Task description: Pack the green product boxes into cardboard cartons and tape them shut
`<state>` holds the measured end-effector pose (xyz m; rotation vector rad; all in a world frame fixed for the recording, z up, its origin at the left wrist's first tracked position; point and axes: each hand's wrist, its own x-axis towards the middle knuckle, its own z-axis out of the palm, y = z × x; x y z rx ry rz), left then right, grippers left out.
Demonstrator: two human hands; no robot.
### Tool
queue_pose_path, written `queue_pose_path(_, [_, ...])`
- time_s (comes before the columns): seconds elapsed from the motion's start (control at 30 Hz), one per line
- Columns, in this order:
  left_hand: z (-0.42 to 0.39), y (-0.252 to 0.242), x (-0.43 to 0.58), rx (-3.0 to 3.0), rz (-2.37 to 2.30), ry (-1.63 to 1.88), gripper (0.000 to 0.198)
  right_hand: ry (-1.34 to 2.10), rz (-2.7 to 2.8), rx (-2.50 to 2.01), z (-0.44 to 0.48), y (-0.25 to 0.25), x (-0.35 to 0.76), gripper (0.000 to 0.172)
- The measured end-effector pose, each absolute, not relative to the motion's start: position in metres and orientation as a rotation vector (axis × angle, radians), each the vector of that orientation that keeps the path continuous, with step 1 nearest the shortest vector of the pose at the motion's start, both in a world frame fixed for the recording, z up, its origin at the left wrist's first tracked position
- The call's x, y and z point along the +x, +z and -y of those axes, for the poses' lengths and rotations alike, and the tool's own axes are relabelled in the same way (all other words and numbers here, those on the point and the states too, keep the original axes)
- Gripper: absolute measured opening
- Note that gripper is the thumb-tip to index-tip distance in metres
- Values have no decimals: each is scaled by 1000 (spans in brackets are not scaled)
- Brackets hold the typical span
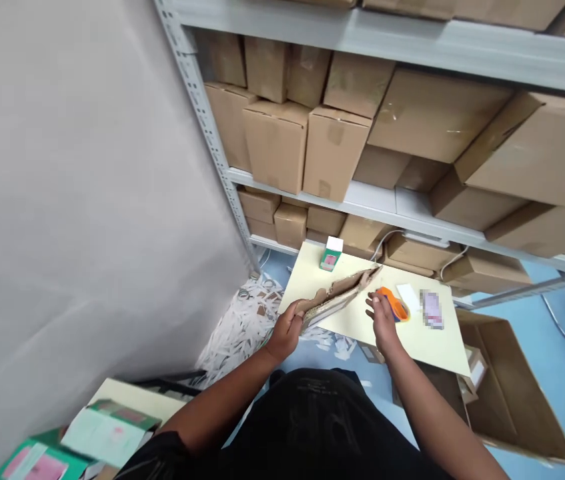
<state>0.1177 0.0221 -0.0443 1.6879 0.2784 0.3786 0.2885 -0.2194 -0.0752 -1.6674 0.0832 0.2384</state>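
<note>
A flat cardboard package (335, 303) with a torn, gaping upper edge is tilted above the cream table (357, 327). My left hand (287, 330) grips its near left end, the thumb on top. Just right of the package is my right hand (382, 317), its fingers apart and slightly bent, with nothing visible between them. Beside those fingers an orange ring-shaped thing (396, 304) with a dark blue part lies on the table; I cannot tell whether they touch. A small green and white box (331, 254) stands at the table's back left.
A white card (408, 297) and a blurred-out item (431, 310) lie at the table's right. Metal shelving (312, 200) full of cardboard boxes rises behind. Paper shreds (237, 327) cover the floor at left. An open carton (512, 380) is at right, green boxes (107, 430) lower left.
</note>
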Motion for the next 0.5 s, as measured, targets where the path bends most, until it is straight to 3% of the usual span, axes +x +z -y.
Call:
queue_pose_path(0.2, [-19, -47, 151, 1764, -203, 303, 38, 224, -404, -1518, 251, -100, 344, 68])
queue_pose_path(0.5, [9, -69, 188, 1755, -315, 358, 41, 400, 79, -1689, 259, -119, 391, 68])
